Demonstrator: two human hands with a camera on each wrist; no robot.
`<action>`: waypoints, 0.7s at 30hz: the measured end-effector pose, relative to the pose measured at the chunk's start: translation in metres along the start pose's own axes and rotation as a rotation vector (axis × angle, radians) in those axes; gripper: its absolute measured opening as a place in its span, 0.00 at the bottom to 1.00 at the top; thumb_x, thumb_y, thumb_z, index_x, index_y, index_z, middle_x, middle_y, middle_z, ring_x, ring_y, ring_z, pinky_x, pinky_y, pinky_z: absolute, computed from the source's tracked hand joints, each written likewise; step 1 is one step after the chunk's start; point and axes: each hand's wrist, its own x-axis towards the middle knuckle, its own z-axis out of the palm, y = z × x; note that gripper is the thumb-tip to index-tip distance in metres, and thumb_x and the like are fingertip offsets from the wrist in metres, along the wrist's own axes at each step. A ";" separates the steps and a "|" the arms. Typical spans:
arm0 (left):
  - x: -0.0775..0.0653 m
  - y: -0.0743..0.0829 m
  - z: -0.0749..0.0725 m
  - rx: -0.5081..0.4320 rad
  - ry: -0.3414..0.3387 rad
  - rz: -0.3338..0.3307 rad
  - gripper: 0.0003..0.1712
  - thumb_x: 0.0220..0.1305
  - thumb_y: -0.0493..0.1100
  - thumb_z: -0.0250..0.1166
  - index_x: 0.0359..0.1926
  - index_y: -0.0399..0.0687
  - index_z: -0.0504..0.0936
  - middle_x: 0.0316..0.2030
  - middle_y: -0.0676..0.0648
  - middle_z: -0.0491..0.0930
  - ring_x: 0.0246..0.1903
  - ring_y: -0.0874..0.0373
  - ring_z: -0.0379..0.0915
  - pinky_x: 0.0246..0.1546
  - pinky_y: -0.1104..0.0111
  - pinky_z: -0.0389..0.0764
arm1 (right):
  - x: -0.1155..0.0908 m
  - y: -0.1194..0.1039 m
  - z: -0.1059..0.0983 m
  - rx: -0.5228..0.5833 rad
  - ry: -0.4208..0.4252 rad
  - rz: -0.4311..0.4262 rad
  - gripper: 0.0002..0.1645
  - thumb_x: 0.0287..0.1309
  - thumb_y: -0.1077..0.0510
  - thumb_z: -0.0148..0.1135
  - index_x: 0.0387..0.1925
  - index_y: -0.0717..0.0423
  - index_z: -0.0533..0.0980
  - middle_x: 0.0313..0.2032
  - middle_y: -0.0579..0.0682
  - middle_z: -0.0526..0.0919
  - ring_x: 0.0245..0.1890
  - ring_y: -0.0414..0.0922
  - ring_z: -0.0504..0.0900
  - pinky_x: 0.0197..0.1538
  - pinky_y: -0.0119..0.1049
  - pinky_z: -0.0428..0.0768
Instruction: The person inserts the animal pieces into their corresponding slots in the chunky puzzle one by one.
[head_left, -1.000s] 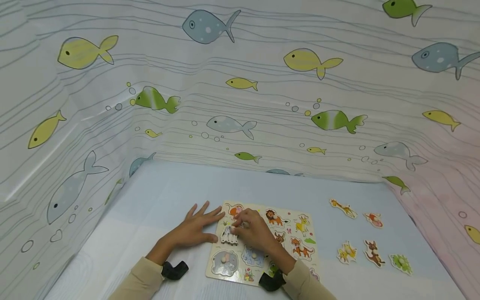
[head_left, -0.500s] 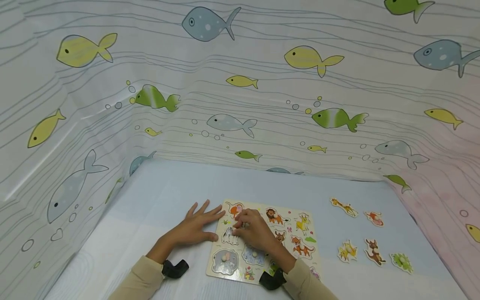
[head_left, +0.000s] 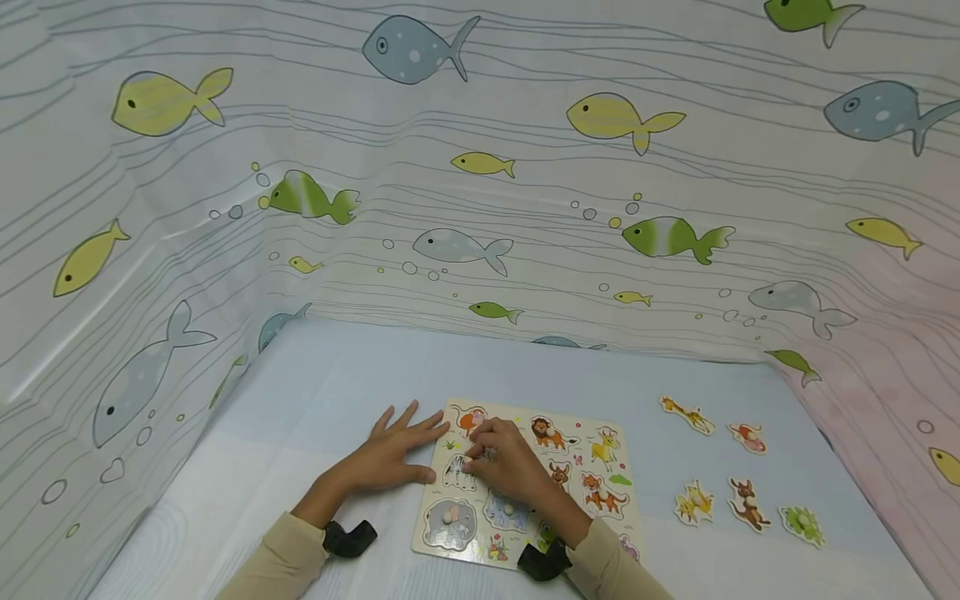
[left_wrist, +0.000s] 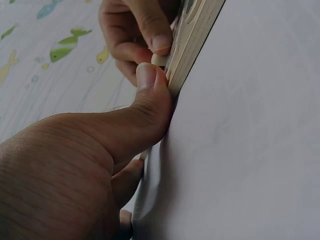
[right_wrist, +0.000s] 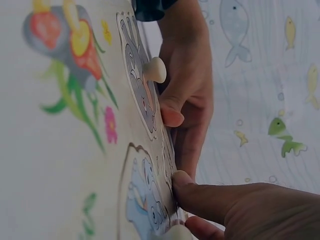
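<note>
A white sheet printed with fish hung around a pale blue table. On the table lay a wooden puzzle board with animal shapes cut into it. Lion and goat pictures showed at the board's 1 and 2 o'clock, a tiger picture at 3.

The left hand lay at the board's 9 o'clock, fingers straight and well spread, its thumb against the board's edge, gripping nothing. The right hand reached in over the board with thumb and fingers bent together, pinching the zebra piece by its knob.

In the board, a grey elephant piece filled the outline at 8 o'clock, and a blue animal piece sat beside it toward 7. Off the board, between 2 and 4 o'clock, lay five loose pieces: giraffe, kangaroo, green piece, yellow piece and red piece.

The zebra piece was white with black stripes, lying at the board's 9 o'clock over its outline; whether it was fully seated could not be told. Its knob was small, pale and plain.
</note>
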 end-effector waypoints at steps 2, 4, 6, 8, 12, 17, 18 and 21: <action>0.000 0.000 0.000 -0.003 -0.005 -0.003 0.47 0.58 0.65 0.67 0.75 0.56 0.64 0.77 0.48 0.57 0.78 0.34 0.34 0.73 0.35 0.28 | 0.000 -0.001 0.000 -0.018 -0.011 0.016 0.06 0.55 0.55 0.74 0.32 0.50 0.84 0.48 0.49 0.80 0.55 0.49 0.75 0.58 0.47 0.78; 0.000 -0.001 0.000 -0.004 -0.005 -0.003 0.47 0.58 0.65 0.67 0.75 0.57 0.64 0.77 0.49 0.57 0.78 0.34 0.34 0.73 0.35 0.28 | 0.000 -0.001 0.001 -0.032 -0.016 0.022 0.06 0.55 0.55 0.74 0.33 0.49 0.83 0.48 0.49 0.80 0.56 0.49 0.75 0.57 0.47 0.78; 0.000 -0.001 0.000 -0.005 -0.005 -0.005 0.47 0.58 0.65 0.67 0.75 0.57 0.64 0.77 0.49 0.57 0.78 0.34 0.34 0.73 0.35 0.28 | -0.001 -0.002 0.001 -0.035 -0.016 0.022 0.06 0.56 0.54 0.74 0.33 0.49 0.83 0.49 0.49 0.80 0.56 0.49 0.75 0.57 0.47 0.78; 0.000 -0.001 0.000 -0.002 -0.005 -0.006 0.47 0.58 0.65 0.67 0.75 0.58 0.64 0.77 0.49 0.57 0.78 0.35 0.34 0.73 0.35 0.28 | -0.001 -0.002 0.000 -0.026 -0.019 0.018 0.07 0.56 0.53 0.73 0.34 0.49 0.83 0.49 0.49 0.80 0.56 0.49 0.75 0.58 0.48 0.78; 0.001 -0.001 0.001 0.003 -0.002 -0.003 0.47 0.58 0.65 0.67 0.75 0.57 0.64 0.77 0.49 0.57 0.78 0.34 0.34 0.73 0.35 0.28 | -0.002 -0.003 -0.003 0.023 -0.063 0.047 0.14 0.58 0.49 0.71 0.44 0.49 0.83 0.54 0.50 0.79 0.63 0.52 0.74 0.63 0.52 0.77; 0.000 0.000 0.000 -0.007 0.001 -0.002 0.46 0.58 0.63 0.68 0.74 0.56 0.65 0.77 0.48 0.57 0.78 0.34 0.33 0.73 0.35 0.27 | -0.003 -0.009 -0.012 0.107 -0.132 0.133 0.27 0.61 0.44 0.68 0.59 0.46 0.78 0.66 0.52 0.75 0.72 0.55 0.68 0.68 0.57 0.72; 0.000 0.000 0.000 -0.009 0.002 -0.002 0.46 0.58 0.63 0.68 0.74 0.56 0.65 0.77 0.48 0.57 0.78 0.34 0.33 0.73 0.35 0.27 | -0.003 -0.011 -0.015 0.127 -0.136 0.145 0.28 0.61 0.43 0.67 0.60 0.46 0.77 0.66 0.51 0.75 0.71 0.54 0.69 0.67 0.57 0.73; 0.000 0.001 0.000 -0.012 0.004 -0.005 0.46 0.58 0.62 0.68 0.74 0.56 0.65 0.77 0.48 0.57 0.78 0.34 0.33 0.73 0.35 0.27 | -0.002 -0.014 -0.025 0.190 -0.125 0.162 0.29 0.61 0.43 0.66 0.62 0.47 0.77 0.64 0.49 0.76 0.67 0.53 0.73 0.65 0.57 0.74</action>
